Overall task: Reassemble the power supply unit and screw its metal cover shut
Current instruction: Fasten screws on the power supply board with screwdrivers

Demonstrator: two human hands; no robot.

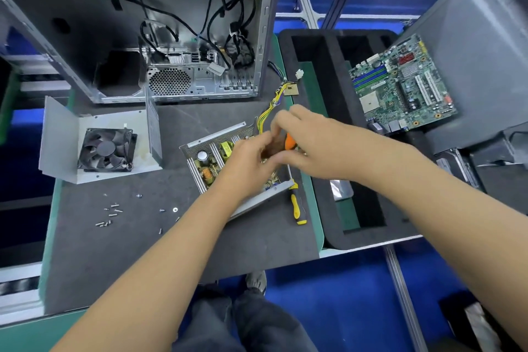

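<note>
Both hands over the open power supply unit [217, 163] on the bench: right hand [303, 140] fingers wrap an orange-handled screwdriver [289, 141], left hand [248, 163] fingers curled, grip unclear; keep driver vertical, steady board beneath.

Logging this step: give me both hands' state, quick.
Left hand: fingers curled over the power supply board; hold cannot be told.
Right hand: grips the orange-handled tool.

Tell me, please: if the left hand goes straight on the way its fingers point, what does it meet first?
The left hand points up and to the right, over the open power supply. The first thing in that line is the right hand with the orange tool it grips. They look almost touching, but depth is unclear.
</note>
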